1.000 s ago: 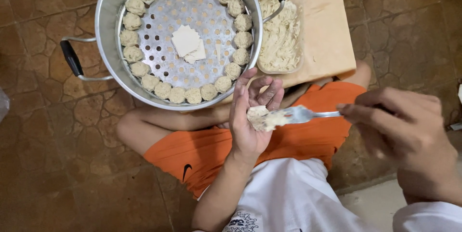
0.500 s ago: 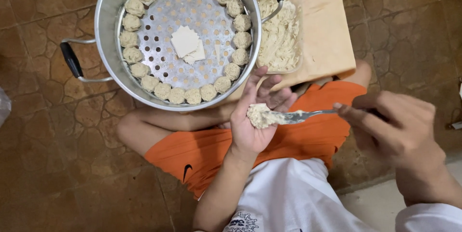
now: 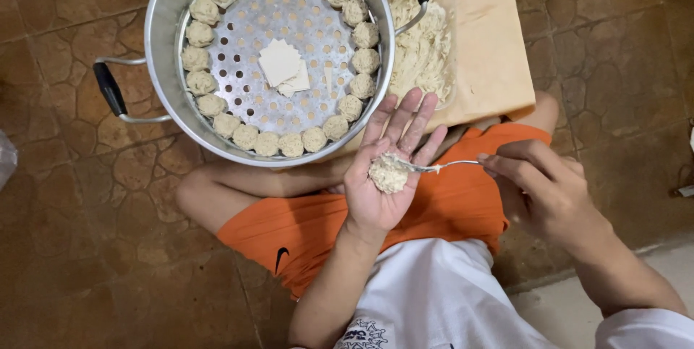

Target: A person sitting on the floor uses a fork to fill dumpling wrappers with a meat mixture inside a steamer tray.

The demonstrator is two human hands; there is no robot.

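Observation:
My left hand (image 3: 387, 168) lies palm up over my lap, fingers spread, with a dumpling wrapper heaped with pale filling (image 3: 388, 173) resting on it. My right hand (image 3: 546, 190) pinches the handle of a metal spoon (image 3: 439, 167), whose tip touches the filling. Just beyond my left fingertips stands a steel steamer pot (image 3: 163, 45) with several finished dumplings (image 3: 291, 144) lined around its perforated tray. A small stack of square wrappers (image 3: 280, 64) sits in the tray's middle.
A clear tub of pale filling (image 3: 423, 49) rests on a tan board (image 3: 491, 38) to the pot's right. The pot has black handles (image 3: 110, 88) on left and top right. Brown stone-patterned floor surrounds; my orange shorts are below.
My left hand has opened flatter with fingers spread. The spoon tip has pressed into the filling, which has gathered from a loose smear into a rounder mound. My right hand has shifted slightly left.

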